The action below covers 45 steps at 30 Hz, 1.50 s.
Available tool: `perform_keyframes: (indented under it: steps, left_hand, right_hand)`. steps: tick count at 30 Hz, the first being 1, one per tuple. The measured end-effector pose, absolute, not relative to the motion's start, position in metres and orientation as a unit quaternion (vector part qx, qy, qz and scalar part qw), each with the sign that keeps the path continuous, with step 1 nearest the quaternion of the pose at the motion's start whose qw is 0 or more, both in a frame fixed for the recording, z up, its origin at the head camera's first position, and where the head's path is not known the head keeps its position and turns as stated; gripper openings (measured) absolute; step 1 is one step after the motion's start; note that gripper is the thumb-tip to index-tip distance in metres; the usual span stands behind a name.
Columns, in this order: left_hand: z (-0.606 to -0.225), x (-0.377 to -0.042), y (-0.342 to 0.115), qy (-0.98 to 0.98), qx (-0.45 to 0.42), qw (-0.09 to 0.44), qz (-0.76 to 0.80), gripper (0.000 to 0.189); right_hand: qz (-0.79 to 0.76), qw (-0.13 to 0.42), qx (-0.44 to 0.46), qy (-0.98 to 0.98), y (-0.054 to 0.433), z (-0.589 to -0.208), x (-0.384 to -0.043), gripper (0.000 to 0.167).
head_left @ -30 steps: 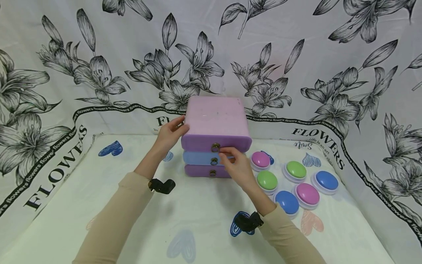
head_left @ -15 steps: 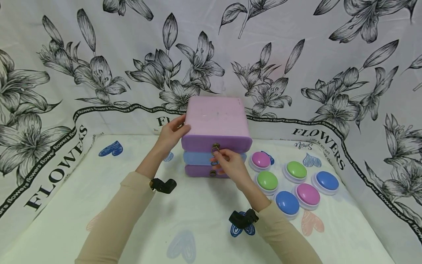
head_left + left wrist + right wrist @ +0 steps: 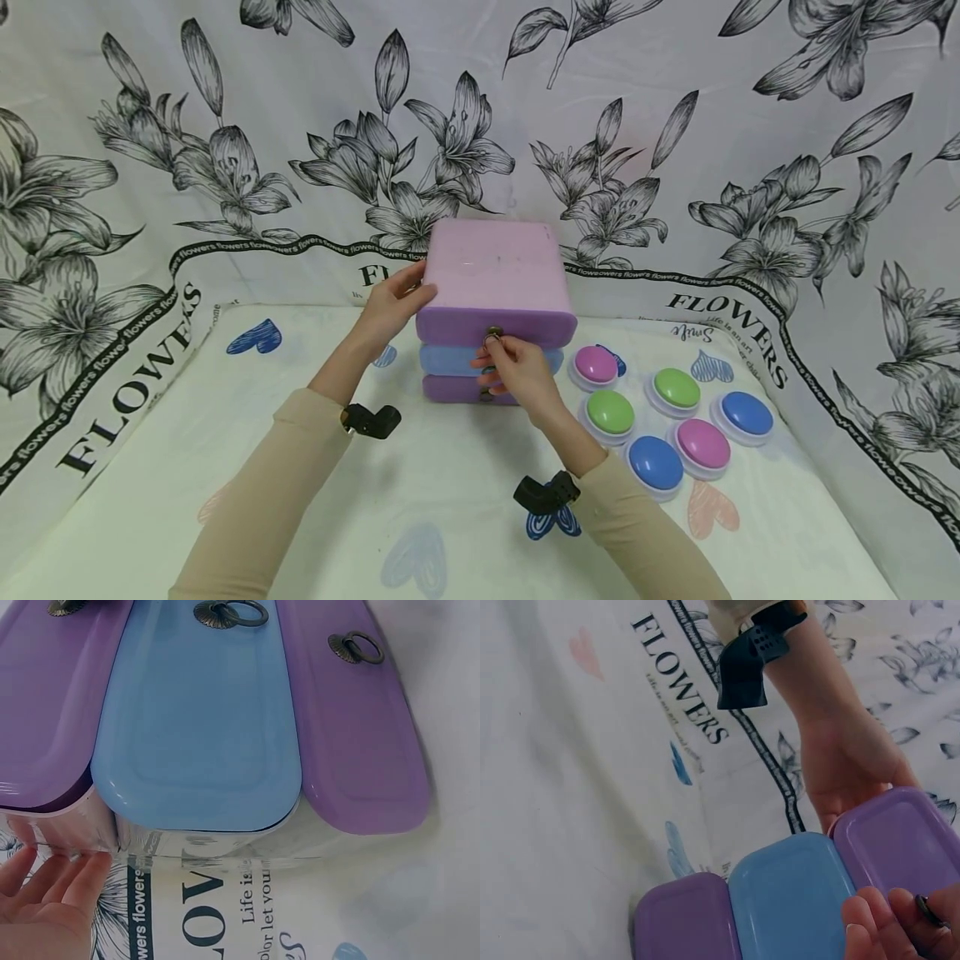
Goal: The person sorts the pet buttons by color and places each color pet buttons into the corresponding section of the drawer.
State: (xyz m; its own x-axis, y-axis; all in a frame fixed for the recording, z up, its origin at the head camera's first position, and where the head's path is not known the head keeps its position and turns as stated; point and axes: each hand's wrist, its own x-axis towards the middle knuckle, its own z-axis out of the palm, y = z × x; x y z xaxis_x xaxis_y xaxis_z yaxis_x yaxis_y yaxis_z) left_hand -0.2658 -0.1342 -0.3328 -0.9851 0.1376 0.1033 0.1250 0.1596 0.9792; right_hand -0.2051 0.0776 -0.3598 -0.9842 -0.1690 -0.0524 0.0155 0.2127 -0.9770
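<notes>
A small chest of drawers point(image 3: 495, 267) with a pink top stands at the back middle of the table. Its drawer fronts run from the purple top one point(image 3: 453, 327) through the blue one point(image 3: 199, 727) to the purple bottom one point(image 3: 364, 735). At the chest's left side my left hand point(image 3: 393, 304) rests its extended fingers against the pink wall. My right hand point(image 3: 525, 375) is at the front, pinching the top drawer's metal ring pull point(image 3: 928, 911) between thumb and index finger. The other fingers hang in front of the blue drawer. A narrow dark gap shows behind the top front's corner.
Several round domed pieces with pale rims, among them a green one point(image 3: 611, 412), a blue one point(image 3: 656, 462) and a pink one point(image 3: 703, 442), lie to the chest's right. A flower-printed cloth point(image 3: 480, 192) hangs right behind the chest.
My right hand has moved left and its thumb and index finger have closed on the top ring pull. My left hand stays at the chest's side.
</notes>
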Motion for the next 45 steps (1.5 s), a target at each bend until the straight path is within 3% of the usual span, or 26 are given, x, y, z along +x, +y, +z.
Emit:
perform_keyframes:
  steps: [11, 19, 45]
  left_hand:
    - [-0.321, -0.258, -0.133, 0.759, 0.091, 0.024, 0.644, 0.061]
    - [-0.306, -0.246, -0.131, 0.766, 0.09, 0.034, 0.636, 0.061]
    - [-0.307, -0.248, -0.133, 0.765, 0.094, 0.04, 0.636, 0.061]
  right_hand:
    - [-0.634, 0.053, -0.059, 0.769, 0.08, -0.36, -0.199, 0.037]
    - [-0.62, 0.072, -0.067, 0.778, 0.083, -0.359, -0.194, 0.036]
    - [-0.595, 0.088, -0.089, 0.794, 0.093, -0.359, -0.163, 0.029]
